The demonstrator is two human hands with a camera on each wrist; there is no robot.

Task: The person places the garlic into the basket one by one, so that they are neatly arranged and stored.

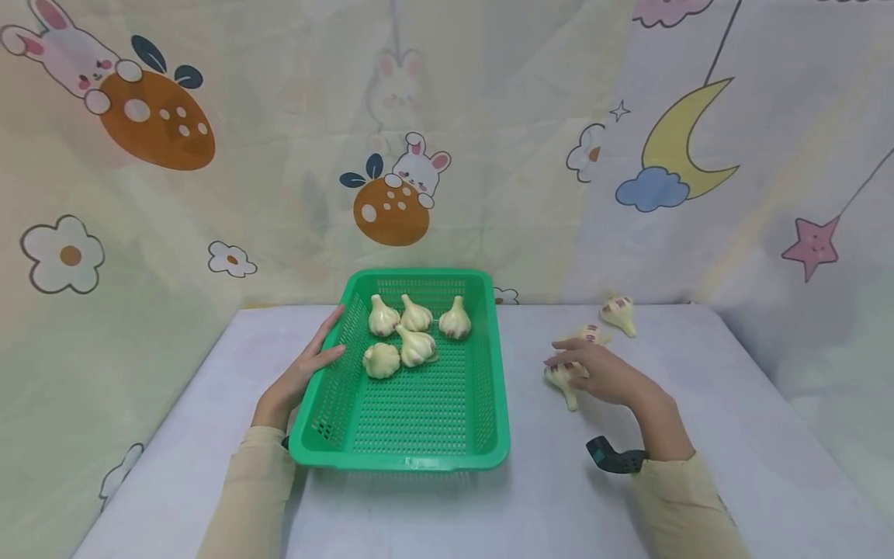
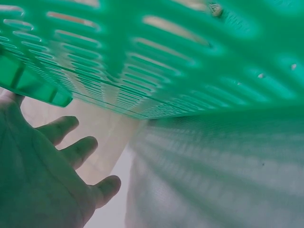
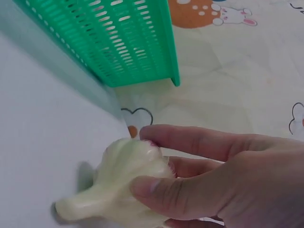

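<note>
My right hand (image 1: 604,373) is over a garlic bulb (image 1: 562,377) on the table, right of the basket. In the right wrist view, thumb and fingers pinch this bulb (image 3: 126,183) from both sides, its stem lying toward the tabletop. A second garlic bulb (image 1: 592,334) is partly hidden behind the hand, and a third bulb (image 1: 618,312) lies farther back. My left hand (image 1: 296,382) rests against the left side of the green basket (image 1: 500,388), fingers extended and spread. In the left wrist view the hand (image 2: 42,166) is beside the slotted wall, fingers apart.
Inside the basket several garlic bulbs (image 1: 417,346) sit toward the back, with bare mesh at the front. A white-covered table (image 1: 559,505) carries everything. Behind it hangs a patterned curtain (image 1: 517,155). A black wrist strap (image 1: 618,456) is on the right wrist.
</note>
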